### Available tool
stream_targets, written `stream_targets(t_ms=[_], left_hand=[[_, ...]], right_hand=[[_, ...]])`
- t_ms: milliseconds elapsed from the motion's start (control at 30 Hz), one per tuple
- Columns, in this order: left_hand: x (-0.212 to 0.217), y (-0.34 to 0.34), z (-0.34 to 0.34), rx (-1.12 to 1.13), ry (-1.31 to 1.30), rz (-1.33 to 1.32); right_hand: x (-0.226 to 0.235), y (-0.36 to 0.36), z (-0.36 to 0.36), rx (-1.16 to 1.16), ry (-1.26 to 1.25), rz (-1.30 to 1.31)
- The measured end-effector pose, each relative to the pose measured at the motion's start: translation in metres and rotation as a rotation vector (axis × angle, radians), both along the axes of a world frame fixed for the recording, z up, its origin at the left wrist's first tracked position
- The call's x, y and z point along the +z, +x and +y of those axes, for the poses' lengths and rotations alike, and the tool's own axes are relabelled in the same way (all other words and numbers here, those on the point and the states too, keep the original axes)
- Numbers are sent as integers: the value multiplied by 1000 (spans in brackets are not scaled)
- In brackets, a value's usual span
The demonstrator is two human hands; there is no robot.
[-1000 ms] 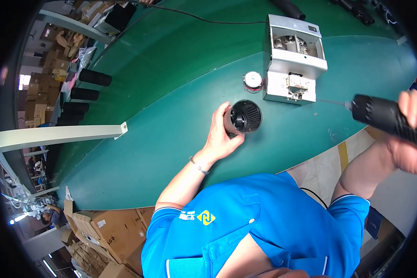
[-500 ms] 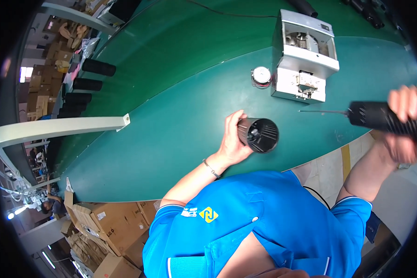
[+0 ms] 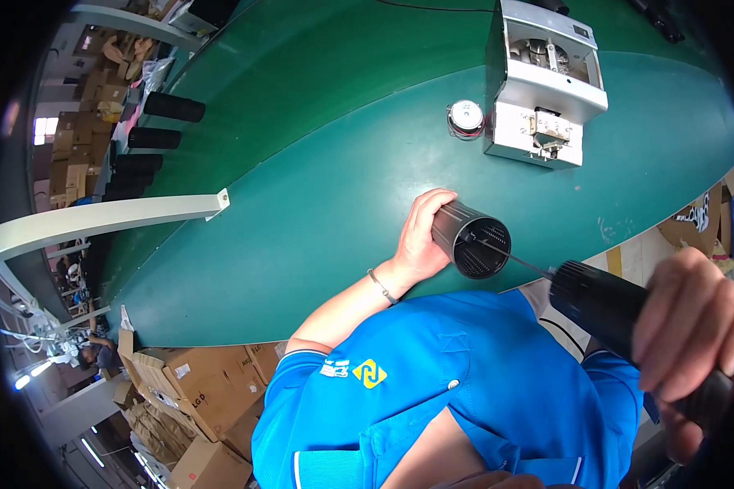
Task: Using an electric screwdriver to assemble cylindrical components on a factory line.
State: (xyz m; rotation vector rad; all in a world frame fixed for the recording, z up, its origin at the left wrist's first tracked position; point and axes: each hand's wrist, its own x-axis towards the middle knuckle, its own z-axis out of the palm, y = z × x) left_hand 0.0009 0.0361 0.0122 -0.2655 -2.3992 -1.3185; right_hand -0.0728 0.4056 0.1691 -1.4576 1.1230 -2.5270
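Observation:
My left hand (image 3: 426, 236) is wrapped round a black cylindrical housing (image 3: 457, 218), its open end facing right and toward me. Ribs or slots show inside that end. My right hand (image 3: 685, 326) grips a black electric screwdriver (image 3: 599, 301) at the lower right. The long thin bit reaches into the mouth of the housing; whether its tip touches a screw there I cannot make out. Beyond the housing, a small round speaker (image 3: 466, 116) with a white back and a thin red wire lies on the green table, beside a grey-white metal machine (image 3: 538, 134).
Pale metal arm (image 3: 122, 218) juts over the table's left side. Several black cylinders (image 3: 174, 107) stand in a row at the far left. Cardboard boxes (image 3: 212, 387) sit below the table's near left edge. A dark cable (image 3: 432, 7) runs along the back.
My right hand has brought the screwdriver left and toward me, so its bit now enters the housing. The left hand and housing have shifted slightly right.

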Motion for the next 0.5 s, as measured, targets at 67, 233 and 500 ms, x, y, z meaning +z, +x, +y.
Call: stream_targets(t_ms=[67, 233, 500], left_hand=[[-6, 6, -22, 23, 35, 5], [-10, 4, -32, -5, 134, 18], [-12, 5, -33, 8, 115, 19]], right_hand=[[37, -5, -156, 39, 126, 35], [32, -2, -214, 72, 381, 105], [33, -12, -217, 175, 339, 177]])
